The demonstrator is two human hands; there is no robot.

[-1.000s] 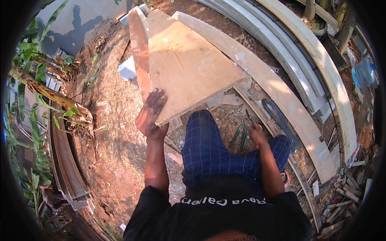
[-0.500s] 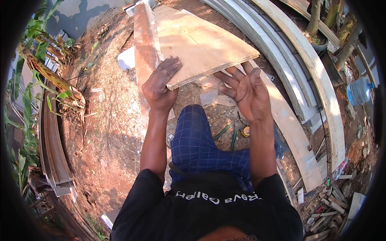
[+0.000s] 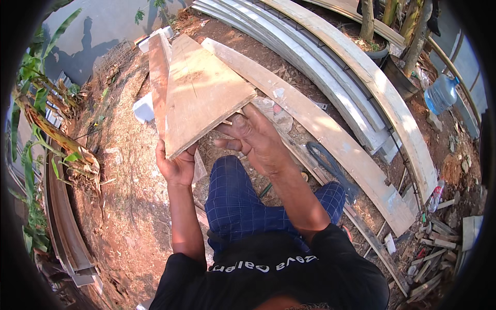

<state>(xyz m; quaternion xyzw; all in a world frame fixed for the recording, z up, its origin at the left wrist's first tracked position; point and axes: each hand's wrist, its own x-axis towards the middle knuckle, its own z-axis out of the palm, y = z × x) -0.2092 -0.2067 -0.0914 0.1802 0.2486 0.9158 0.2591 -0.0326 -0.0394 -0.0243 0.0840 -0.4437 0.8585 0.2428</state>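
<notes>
A tapering plywood sheet (image 3: pixel 206 93) is raised in front of me, its wide cut edge towards me and its narrow end pointing away. My left hand (image 3: pixel 177 166) grips the near left corner, thumb at the side and fingers curled under the sheet, partly hidden. At the right corner, my right hand (image 3: pixel 258 142) supports the sheet from beneath; one finger goes out of sight under it, while others are bent below the edge. A long reddish-brown board (image 3: pixel 157 67) lies beyond the sheet's left side, partly covered by it.
Long planks (image 3: pixel 330 134) and stacked grey-white boards (image 3: pixel 310 67) lie at the right. A dark coiled hose (image 3: pixel 330 164) sits beside my knee. Wood offcuts (image 3: pixel 431 258) are heaped at the lower right, a blue water jug (image 3: pixel 440 95) stands farther back, and banana plants (image 3: pixel 62 121) grow on the left.
The plywood sheet has shifted left and tilted. My left hand has gone from lying on its top to gripping its corner; my right hand has moved left and turned over beneath it.
</notes>
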